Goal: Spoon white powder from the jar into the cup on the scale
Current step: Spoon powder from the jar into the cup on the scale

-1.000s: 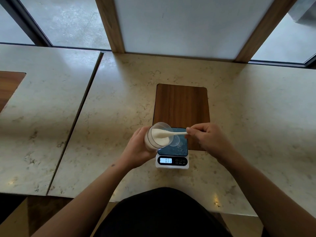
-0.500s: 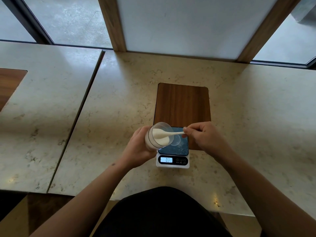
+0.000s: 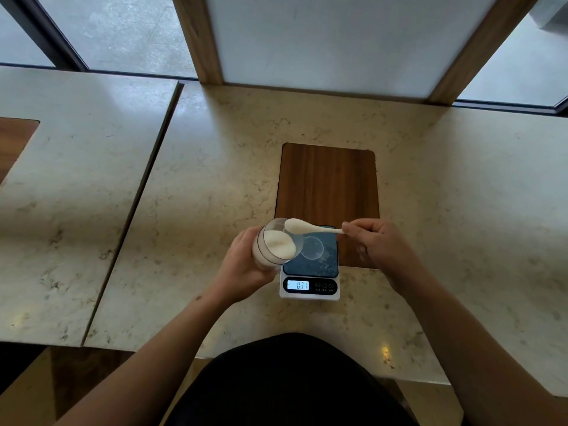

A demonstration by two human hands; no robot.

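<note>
My left hand (image 3: 242, 265) grips a clear jar (image 3: 275, 245) tilted toward the right, with white powder showing inside its mouth. My right hand (image 3: 379, 247) pinches the handle of a white spoon (image 3: 302, 227). The spoon's bowl hovers over the jar's far rim, heaped with powder. A small clear cup (image 3: 312, 248) stands on the dark platform of the scale (image 3: 310, 285), just right of the jar mouth. The scale display reads 031.
The scale sits at the near end of a wooden board (image 3: 329, 182) set into the marble counter (image 3: 215, 167). A seam (image 3: 135, 210) splits the counter from a second slab on the left. Windows and wooden posts line the far edge.
The spoon has come up out of the jar and now sits above its far rim, loaded with powder. The jar and the scale reading stay the same.
</note>
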